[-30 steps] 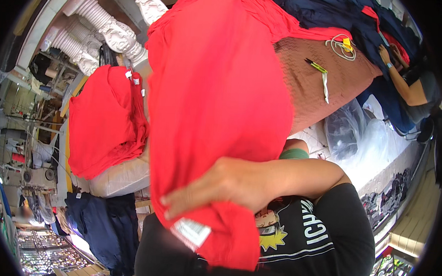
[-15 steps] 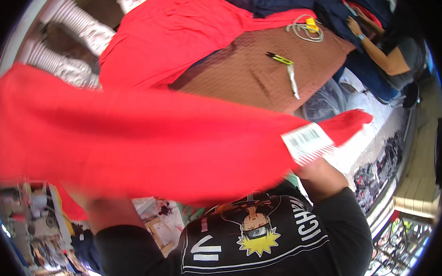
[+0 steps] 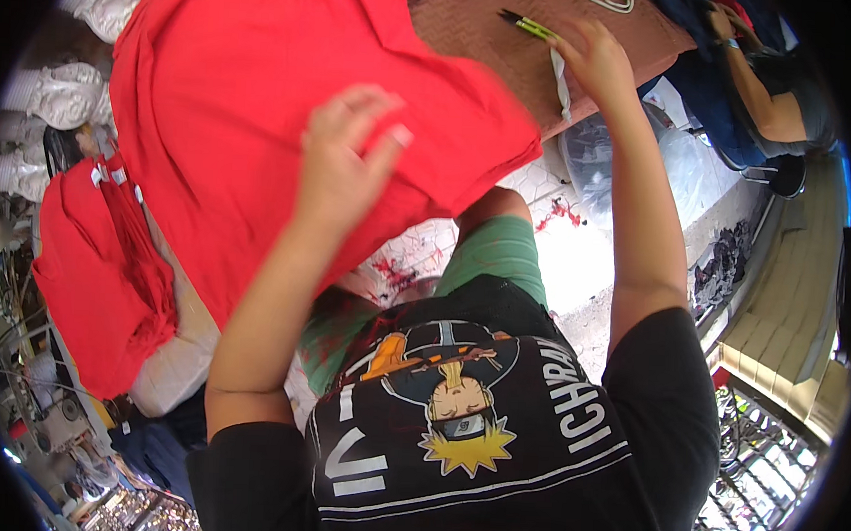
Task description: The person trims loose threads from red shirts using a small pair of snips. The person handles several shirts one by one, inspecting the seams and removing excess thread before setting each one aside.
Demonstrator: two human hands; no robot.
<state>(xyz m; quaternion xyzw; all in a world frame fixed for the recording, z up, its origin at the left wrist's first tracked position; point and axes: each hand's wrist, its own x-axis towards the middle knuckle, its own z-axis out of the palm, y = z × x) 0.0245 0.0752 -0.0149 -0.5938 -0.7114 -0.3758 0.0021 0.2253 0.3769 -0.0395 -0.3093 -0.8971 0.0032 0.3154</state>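
A large red cloth (image 3: pixel 262 97) is spread over the left part of the table, its near corner hanging over the edge. Just above it is my left hand (image 3: pixel 349 158), fingers apart and slightly blurred, holding nothing. My right hand (image 3: pixel 596 64) reaches to the brown quilted tabletop (image 3: pixel 474 30), thumb and fingers apart at the handle end of yellow-green thread snips (image 3: pixel 528 24). Those snips lie on the table, dark blades pointing left. From their handle end runs a white cloth strip (image 3: pixel 561 86), partly beside my right thumb.
More red garments (image 3: pixel 102 280) with white labels hang over a pale support at left. White balusters (image 3: pixel 67 93) stand behind. A clear plastic bag (image 3: pixel 677 167) sits right of the table. At far right a co-worker's arm (image 3: pixel 751 95) handles dark cloth. Red scraps (image 3: pixel 561 214) litter the floor.
The red cloth, held up between both hands before, now lies on the table. Both hands have let it go; my right hand has moved up to the snips. The view has shifted.
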